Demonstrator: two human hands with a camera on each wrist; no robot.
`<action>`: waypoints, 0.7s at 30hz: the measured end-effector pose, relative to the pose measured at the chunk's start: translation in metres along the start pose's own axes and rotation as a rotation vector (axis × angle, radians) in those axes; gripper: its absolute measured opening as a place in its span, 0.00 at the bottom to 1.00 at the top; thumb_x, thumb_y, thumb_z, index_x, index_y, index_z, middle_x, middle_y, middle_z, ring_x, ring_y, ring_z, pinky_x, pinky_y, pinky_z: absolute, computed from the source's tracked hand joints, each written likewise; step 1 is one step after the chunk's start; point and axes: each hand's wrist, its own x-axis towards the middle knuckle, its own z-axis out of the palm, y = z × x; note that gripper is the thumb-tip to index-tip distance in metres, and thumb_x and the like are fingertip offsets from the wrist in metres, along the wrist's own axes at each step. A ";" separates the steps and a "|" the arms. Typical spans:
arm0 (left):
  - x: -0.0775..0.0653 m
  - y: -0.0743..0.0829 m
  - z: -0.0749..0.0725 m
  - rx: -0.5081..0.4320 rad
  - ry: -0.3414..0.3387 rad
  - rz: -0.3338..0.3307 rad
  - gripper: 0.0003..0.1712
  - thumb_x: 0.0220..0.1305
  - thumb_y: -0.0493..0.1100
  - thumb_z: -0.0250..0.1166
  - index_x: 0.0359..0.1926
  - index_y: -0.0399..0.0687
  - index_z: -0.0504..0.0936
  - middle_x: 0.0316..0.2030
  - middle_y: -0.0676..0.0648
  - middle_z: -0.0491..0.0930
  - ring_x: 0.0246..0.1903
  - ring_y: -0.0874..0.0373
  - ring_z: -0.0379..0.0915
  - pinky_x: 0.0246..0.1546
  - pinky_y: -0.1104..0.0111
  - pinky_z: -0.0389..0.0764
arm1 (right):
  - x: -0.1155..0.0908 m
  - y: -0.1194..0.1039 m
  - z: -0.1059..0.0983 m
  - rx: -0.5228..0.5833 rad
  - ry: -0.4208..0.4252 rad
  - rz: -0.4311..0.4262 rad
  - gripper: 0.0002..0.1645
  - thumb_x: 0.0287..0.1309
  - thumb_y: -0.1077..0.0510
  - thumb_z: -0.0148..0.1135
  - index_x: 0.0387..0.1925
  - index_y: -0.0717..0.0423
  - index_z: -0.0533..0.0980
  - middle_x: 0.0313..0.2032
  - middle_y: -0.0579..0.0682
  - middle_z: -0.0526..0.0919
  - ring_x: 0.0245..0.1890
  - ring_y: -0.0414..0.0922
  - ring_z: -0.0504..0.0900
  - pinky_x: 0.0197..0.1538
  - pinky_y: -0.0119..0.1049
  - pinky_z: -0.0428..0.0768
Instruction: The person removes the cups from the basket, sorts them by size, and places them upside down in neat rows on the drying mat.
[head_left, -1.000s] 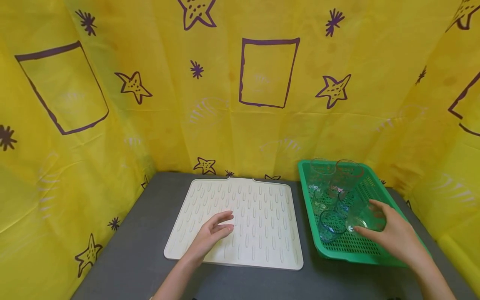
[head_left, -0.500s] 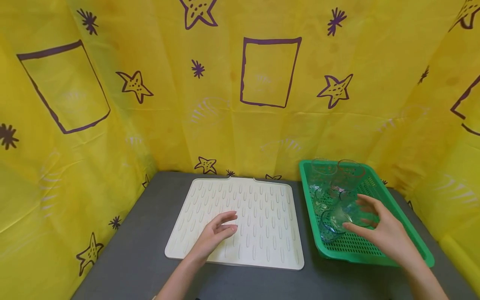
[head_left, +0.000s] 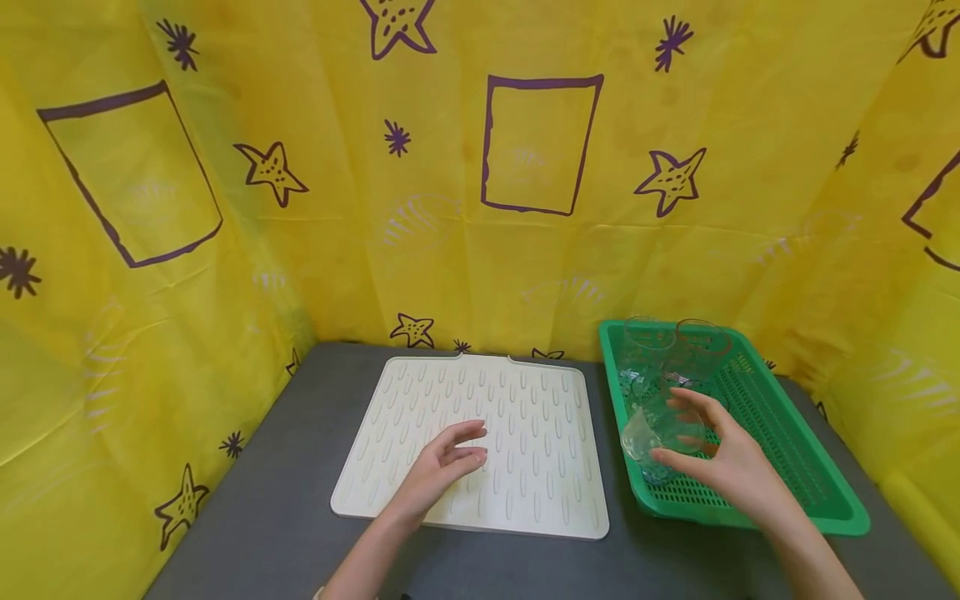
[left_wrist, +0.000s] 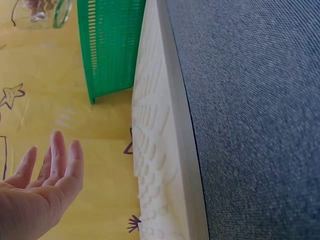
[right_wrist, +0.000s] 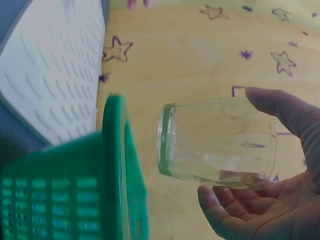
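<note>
My right hand [head_left: 723, 458] grips a clear drinking glass [head_left: 654, 432] above the near left part of a green basket [head_left: 832, 483]. The glass lies tipped on its side, its thick base pointing left. In the right wrist view the thumb is over the glass [right_wrist: 215, 142] and the fingers are under it. Inside the basket stand a tall clear glass [head_left: 643, 354], a red-rimmed glass [head_left: 699, 358] and a bluish glass [head_left: 658, 475], partly hidden by the held one. My left hand [head_left: 438, 471] hovers over a white ridged drying mat [head_left: 517, 400], its fingers loosely curved and holding nothing.
The mat lies on a dark grey tabletop [head_left: 270, 492], left of the basket with a narrow gap between them. A yellow cloth [head_left: 345, 250] with purple drawings encloses the table at the back and both sides.
My right hand has carried the clear glass left across the basket, over the bluish glass, turning its base leftward. The left hand has drifted slightly right above the mat.
</note>
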 end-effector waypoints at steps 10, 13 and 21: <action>0.002 0.004 0.010 0.001 -0.034 0.012 0.29 0.67 0.43 0.63 0.67 0.42 0.68 0.63 0.42 0.70 0.59 0.46 0.71 0.57 0.61 0.73 | 0.001 -0.012 0.019 0.082 -0.048 -0.041 0.46 0.54 0.48 0.73 0.70 0.47 0.60 0.61 0.51 0.71 0.53 0.42 0.72 0.49 0.40 0.77; 0.003 0.005 0.013 -0.003 -0.041 0.019 0.29 0.67 0.42 0.63 0.67 0.43 0.69 0.63 0.42 0.70 0.59 0.46 0.71 0.57 0.60 0.73 | 0.002 -0.015 0.025 0.123 -0.063 -0.042 0.46 0.53 0.49 0.73 0.70 0.47 0.60 0.61 0.52 0.71 0.55 0.45 0.70 0.49 0.38 0.78; 0.005 0.007 0.023 -0.021 -0.091 0.039 0.29 0.66 0.41 0.63 0.66 0.43 0.68 0.63 0.43 0.70 0.60 0.44 0.69 0.56 0.63 0.74 | 0.004 -0.021 0.040 0.175 -0.088 -0.047 0.45 0.52 0.49 0.74 0.68 0.45 0.62 0.60 0.48 0.72 0.55 0.43 0.69 0.50 0.37 0.78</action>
